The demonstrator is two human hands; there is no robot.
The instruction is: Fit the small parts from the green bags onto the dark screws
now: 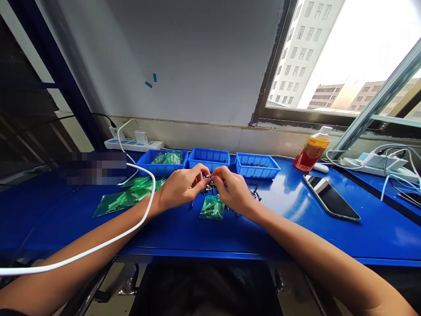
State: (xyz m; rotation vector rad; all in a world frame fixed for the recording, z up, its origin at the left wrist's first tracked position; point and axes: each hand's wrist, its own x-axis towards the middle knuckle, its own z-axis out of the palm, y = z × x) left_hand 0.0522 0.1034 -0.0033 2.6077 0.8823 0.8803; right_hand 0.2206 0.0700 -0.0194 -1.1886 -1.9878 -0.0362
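My left hand (pixel 182 186) and my right hand (pixel 233 188) meet above the middle of the blue table, thumbs and forefingers pinched close together. Between the fingertips is something small and dark, too tiny to make out; which hand grips it is unclear. Under and behind the fingers lies a loose pile of dark screws (pixel 209 188), partly hidden by the hands. A small green bag (pixel 212 208) with pale pieces in it lies just below the fingertips. More dark screws (pixel 255 192) are scattered to the right of my right hand.
Three blue bins stand behind the hands: left (pixel 163 169), middle (pixel 209 154), right (pixel 258 171). Green bags (pixel 123 198) lie left. A bottle (pixel 311 151), phone (pixel 331 197) and power strip (pixel 383 164) are right. A white cable (pixel 149 206) crosses my left forearm.
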